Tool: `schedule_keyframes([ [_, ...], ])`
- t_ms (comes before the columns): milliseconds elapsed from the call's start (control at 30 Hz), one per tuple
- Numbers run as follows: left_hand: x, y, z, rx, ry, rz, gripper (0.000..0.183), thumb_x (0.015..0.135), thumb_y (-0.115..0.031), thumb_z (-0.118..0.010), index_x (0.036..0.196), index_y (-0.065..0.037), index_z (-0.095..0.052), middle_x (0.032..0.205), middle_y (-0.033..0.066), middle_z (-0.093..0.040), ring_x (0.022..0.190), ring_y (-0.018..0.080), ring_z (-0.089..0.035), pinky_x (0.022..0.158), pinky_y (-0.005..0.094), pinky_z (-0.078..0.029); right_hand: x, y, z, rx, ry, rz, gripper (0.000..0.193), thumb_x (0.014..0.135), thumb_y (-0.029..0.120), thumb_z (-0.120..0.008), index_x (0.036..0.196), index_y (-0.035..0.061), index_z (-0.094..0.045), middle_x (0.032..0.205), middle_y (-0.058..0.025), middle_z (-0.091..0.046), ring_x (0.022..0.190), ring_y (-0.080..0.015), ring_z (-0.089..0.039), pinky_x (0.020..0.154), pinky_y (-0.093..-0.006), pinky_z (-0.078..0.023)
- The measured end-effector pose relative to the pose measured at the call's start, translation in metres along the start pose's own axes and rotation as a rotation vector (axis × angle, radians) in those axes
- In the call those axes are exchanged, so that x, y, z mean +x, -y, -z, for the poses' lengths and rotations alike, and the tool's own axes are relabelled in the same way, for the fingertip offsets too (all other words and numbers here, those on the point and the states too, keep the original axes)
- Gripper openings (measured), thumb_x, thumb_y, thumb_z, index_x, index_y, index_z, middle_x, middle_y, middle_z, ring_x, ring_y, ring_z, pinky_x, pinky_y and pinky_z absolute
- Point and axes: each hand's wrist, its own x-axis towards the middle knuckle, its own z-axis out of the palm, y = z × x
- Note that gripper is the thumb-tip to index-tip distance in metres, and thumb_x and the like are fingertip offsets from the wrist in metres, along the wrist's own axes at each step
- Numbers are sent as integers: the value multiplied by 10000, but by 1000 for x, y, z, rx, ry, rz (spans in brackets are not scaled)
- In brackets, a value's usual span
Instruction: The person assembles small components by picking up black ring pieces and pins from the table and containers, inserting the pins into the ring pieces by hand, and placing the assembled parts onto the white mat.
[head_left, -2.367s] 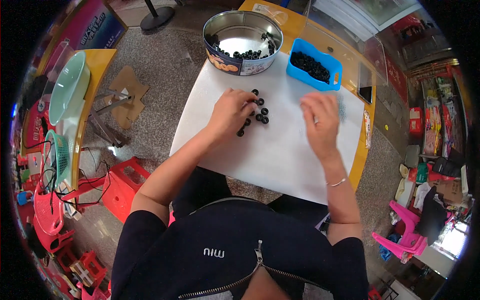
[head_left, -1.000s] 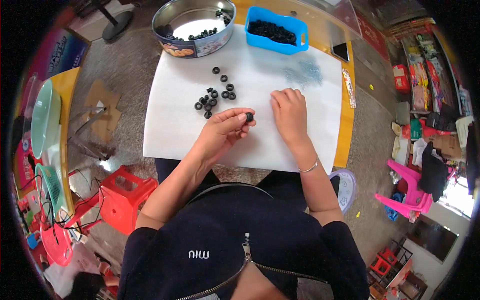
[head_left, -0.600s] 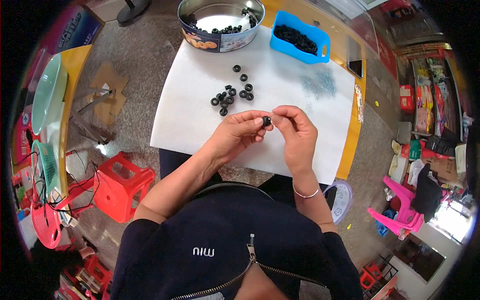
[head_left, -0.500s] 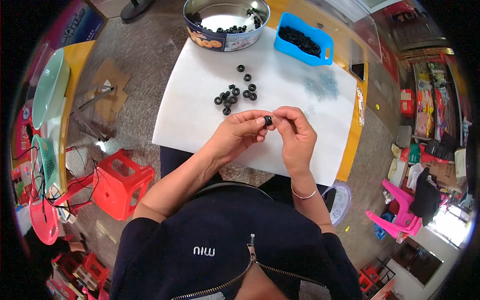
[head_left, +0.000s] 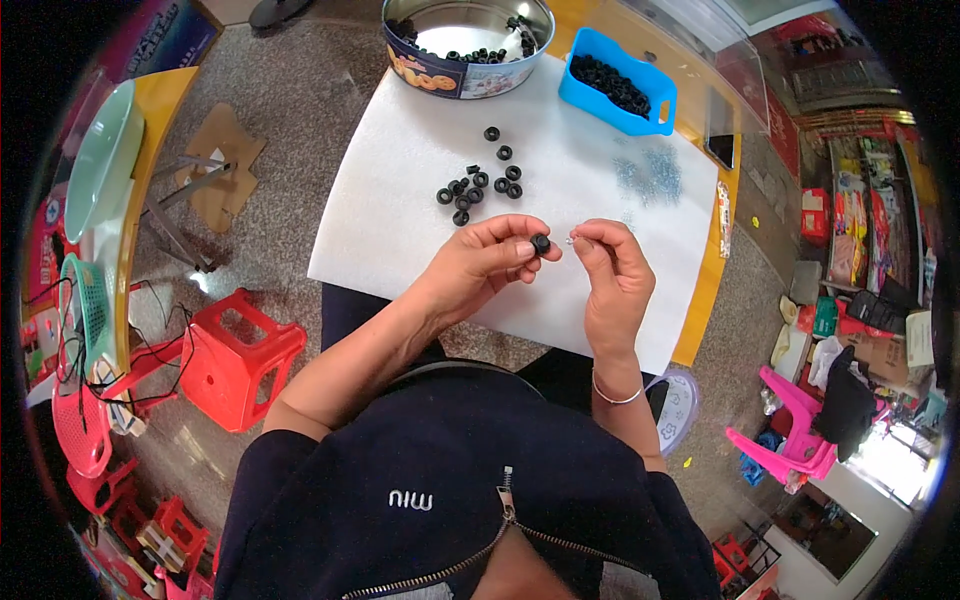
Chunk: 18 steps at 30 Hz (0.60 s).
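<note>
Over the white sheet [head_left: 380, 225], my left hand [head_left: 487, 258] pinches a small round black part [head_left: 541, 243] between thumb and fingers. Just to its right, my right hand [head_left: 614, 285] is closed on a tiny shiny piece [head_left: 570, 240], too small to identify, at its fingertips. A narrow gap separates that piece from the black part. Beyond my left hand lie several loose black rings [head_left: 481, 180], most of them clustered together. A patch of tiny bluish, glittering pieces [head_left: 648, 177] is spread on the sheet at the right.
At the far edge stand a round tin [head_left: 470, 82] with black parts inside and a blue plastic basket [head_left: 660, 127] full of black pieces. A phone [head_left: 721, 151] lies at the table's right edge. Red stool [head_left: 215, 375] on the left floor, pink stool [head_left: 790, 440] on the right.
My right hand has moved right, away from the black part, and the tiny shiny piece now shows at its fingertips. My left hand still holds the black part. The whole view has shifted slightly.
</note>
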Motion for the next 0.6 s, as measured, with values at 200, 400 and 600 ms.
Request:
schedule_keyframes([
  [200,-2,0,1,-14,-30,-12,229,870,-94,-598,1089,-32,-580,998,92,-627,793,121,-580,713,243,-489,-5,-1,1,-4,11,-38,56,866,10,-596,919,-4,-604,915,-28,-584,830,-80,-525,753,-214,-432],
  [400,-3,2,0,57,-31,-68,227,879,-75,-584,1097,-14,-585,942,47,-611,800,115,-576,717,249,-484,-1,-1,2,25,93,-22,94,858,-32,-552,936,-20,-604,924,-50,-571,812,-108,-552,722,-233,-463],
  [600,0,1,-4,94,-72,-125,217,897,-67,-567,1104,-7,-586,954,35,-607,809,104,-573,722,248,-483,3,-3,-5,-129,142,72,124,823,-29,-585,937,-7,-627,906,-74,-606,764,-128,-588,698,-237,-479],
])
